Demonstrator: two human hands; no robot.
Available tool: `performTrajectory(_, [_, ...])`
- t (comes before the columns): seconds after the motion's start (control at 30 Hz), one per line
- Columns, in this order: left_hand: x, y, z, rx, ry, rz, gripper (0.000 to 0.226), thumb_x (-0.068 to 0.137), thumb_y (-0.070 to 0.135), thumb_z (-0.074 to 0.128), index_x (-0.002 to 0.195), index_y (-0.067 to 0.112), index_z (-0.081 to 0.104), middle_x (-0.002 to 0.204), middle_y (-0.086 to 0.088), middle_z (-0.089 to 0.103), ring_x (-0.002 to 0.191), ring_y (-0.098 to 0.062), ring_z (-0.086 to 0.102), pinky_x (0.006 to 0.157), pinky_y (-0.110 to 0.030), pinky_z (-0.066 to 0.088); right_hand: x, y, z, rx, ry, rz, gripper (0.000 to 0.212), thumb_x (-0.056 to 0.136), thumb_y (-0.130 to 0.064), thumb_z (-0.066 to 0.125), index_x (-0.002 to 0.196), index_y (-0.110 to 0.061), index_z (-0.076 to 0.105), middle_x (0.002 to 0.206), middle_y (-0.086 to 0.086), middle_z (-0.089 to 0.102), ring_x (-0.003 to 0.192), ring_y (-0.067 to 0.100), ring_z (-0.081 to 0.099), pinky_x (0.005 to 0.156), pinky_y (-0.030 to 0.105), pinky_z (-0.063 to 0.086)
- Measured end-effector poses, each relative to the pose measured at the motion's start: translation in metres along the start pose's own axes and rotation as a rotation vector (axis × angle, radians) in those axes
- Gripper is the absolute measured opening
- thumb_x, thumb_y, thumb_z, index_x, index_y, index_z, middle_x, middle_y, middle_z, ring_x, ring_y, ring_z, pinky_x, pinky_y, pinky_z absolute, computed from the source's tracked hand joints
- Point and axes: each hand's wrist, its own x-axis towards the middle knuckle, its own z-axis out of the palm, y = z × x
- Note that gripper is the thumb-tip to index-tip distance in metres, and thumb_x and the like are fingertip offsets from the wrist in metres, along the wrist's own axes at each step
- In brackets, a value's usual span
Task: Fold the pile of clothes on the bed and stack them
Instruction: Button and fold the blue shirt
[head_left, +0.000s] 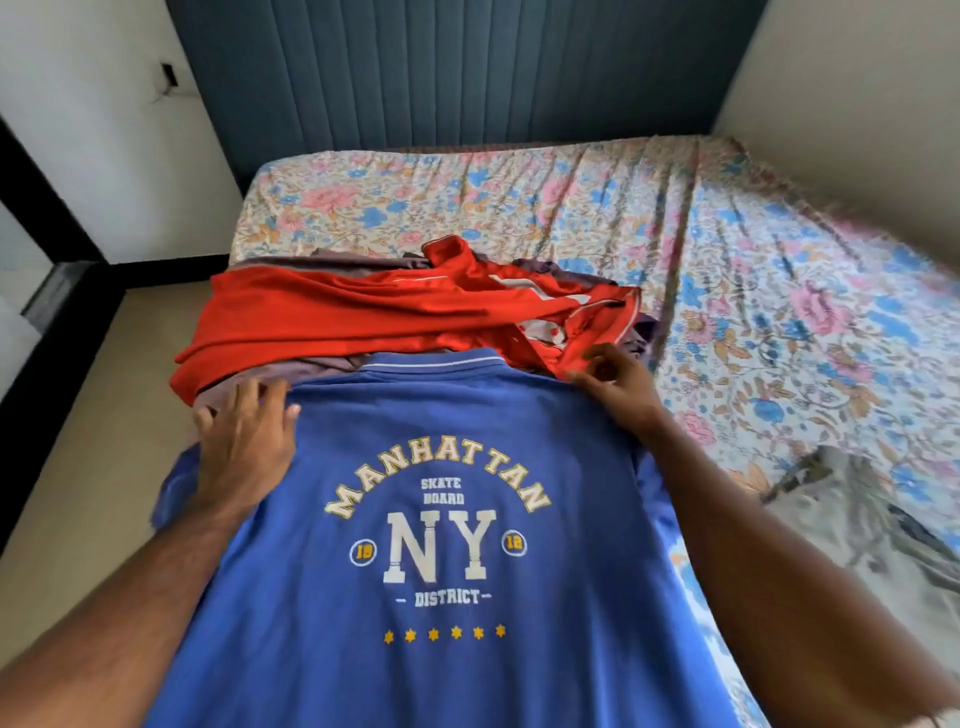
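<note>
Hidden: mostly the blue shirt's (447, 545) sleeves and hem, cut off at the near edge
Shirt: spread print-up on near bed (753, 270)
Left hand (244, 441): flat, fingers straight, pressing left shoulder
Right hand (618, 384): fingertips pinching right shoulder seam
Pile: red garment (363, 317) over grey-purple clothes (291, 371), just beyond collar
Blurred: grey item (857, 509), right

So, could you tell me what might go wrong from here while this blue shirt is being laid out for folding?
1. The blue shirt overlaps the unfolded red garment at the collar, so a fold could catch and drag it.
2. The left hand lies flat on one shoulder while the right hand only pinches the other, so the shirt may end up skewed.
3. The shirt sits near the bed edge; a sleeve might slide off.
</note>
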Motion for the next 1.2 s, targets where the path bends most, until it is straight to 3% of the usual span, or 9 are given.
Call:
performTrajectory(0.07, [-0.020, -0.001, -0.009, -0.018, -0.056, 0.073, 0.047, 0.090, 0.049, 0.049, 0.114, 0.011, 0.063, 0.107, -0.014, 0.061, 0.098, -0.037, 0.061, 0.082, -0.058, 0.038, -0.023, 0.010, -0.021, -0.095, 0.123, 0.061, 0.034, 0.085, -0.050, 0.075, 0.103, -0.022, 0.069, 0.101, 0.005, 0.070, 0.097, 0.025, 0.066, 0.089, 0.047, 0.054])
performTrajectory(0.17, [-0.040, -0.014, -0.021, 0.016, -0.223, 0.061, 0.071, 0.082, 0.073, 0.039, 0.124, 0.019, 0.061, 0.126, -0.007, 0.061, 0.115, -0.032, 0.060, 0.089, -0.065, 0.037, -0.061, 0.026, -0.036, -0.543, -0.084, 0.212, 0.058, 0.083, -0.075, 0.058, 0.097, -0.020, 0.068, 0.111, 0.007, 0.057, 0.104, 0.027, 0.054, 0.094, 0.048, 0.048])
performTrajectory(0.3, [-0.056, -0.066, -0.013, -0.025, -0.491, -0.156, 0.083, 0.077, 0.090, 0.042, 0.144, 0.041, 0.039, 0.150, -0.007, 0.041, 0.138, -0.037, 0.040, 0.103, -0.068, 0.031, -0.080, 0.006, -0.045, -0.100, 0.065, 0.141, 0.039, 0.093, -0.039, 0.071, 0.068, -0.015, 0.053, 0.066, 0.001, 0.054, 0.063, 0.018, 0.049, 0.060, 0.034, 0.039])
performTrajectory(0.4, [-0.058, -0.104, 0.011, -0.227, -0.497, -0.426, 0.078, 0.079, 0.083, 0.049, 0.134, 0.028, 0.050, 0.135, -0.023, 0.054, 0.124, -0.048, 0.050, 0.101, -0.059, 0.039, -0.079, -0.008, -0.064, 0.038, 0.242, 0.144, 0.042, 0.095, -0.039, 0.070, 0.067, -0.016, 0.050, 0.061, -0.001, 0.052, 0.063, 0.019, 0.048, 0.056, 0.034, 0.035])
performTrajectory(0.6, [-0.084, -0.092, -0.024, -0.645, -0.592, -0.944, 0.051, 0.100, 0.056, 0.050, 0.105, 0.007, 0.060, 0.103, -0.024, 0.064, 0.089, -0.043, 0.060, 0.066, -0.047, 0.051, -0.066, 0.000, -0.093, -0.756, 0.029, 0.209, 0.058, 0.092, -0.064, 0.058, 0.118, -0.014, 0.046, 0.108, 0.019, 0.064, 0.098, 0.041, 0.063, 0.081, 0.049, 0.049])
performTrajectory(0.8, [-0.084, -0.097, -0.007, -1.075, -0.613, -1.244, 0.060, 0.094, 0.054, 0.063, 0.124, 0.002, 0.063, 0.120, -0.021, 0.067, 0.093, -0.040, 0.066, 0.069, -0.049, 0.054, -0.081, 0.036, -0.080, -0.650, -0.032, 0.442, 0.080, 0.089, -0.078, 0.039, 0.130, -0.010, 0.056, 0.139, 0.023, 0.051, 0.126, 0.042, 0.051, 0.105, 0.059, 0.041])
performTrajectory(0.93, [-0.077, -0.092, -0.011, -0.979, -0.354, -1.151, 0.032, 0.102, 0.025, 0.056, 0.122, 0.000, 0.061, 0.131, -0.025, 0.061, 0.099, -0.026, 0.071, 0.095, -0.047, 0.050, -0.096, 0.038, -0.064, -0.588, 0.039, 0.284, 0.032, 0.098, -0.052, 0.052, 0.093, -0.021, 0.059, 0.114, 0.016, 0.062, 0.097, 0.034, 0.061, 0.085, 0.047, 0.052])
performTrajectory(1.07, [-0.060, -0.097, -0.034, -0.636, -0.107, -1.042, 0.041, 0.106, 0.018, 0.043, 0.137, -0.009, 0.042, 0.140, -0.038, 0.047, 0.126, -0.052, 0.049, 0.106, -0.054, 0.039, -0.094, 0.018, -0.062, -0.447, 0.315, 0.237, 0.031, 0.102, -0.047, 0.051, 0.093, -0.017, 0.049, 0.092, 0.024, 0.065, 0.083, 0.042, 0.061, 0.066, 0.043, 0.044])
performTrajectory(1.2, [-0.053, -0.121, -0.042, -0.448, -0.141, -0.723, 0.033, 0.106, 0.018, 0.042, 0.127, -0.008, 0.039, 0.120, -0.045, 0.051, 0.109, -0.062, 0.051, 0.091, -0.063, 0.041, -0.086, 0.007, -0.070, -0.605, 0.316, 0.197, 0.037, 0.099, -0.053, 0.055, 0.102, -0.019, 0.039, 0.099, 0.023, 0.061, 0.084, 0.045, 0.062, 0.069, 0.046, 0.045])
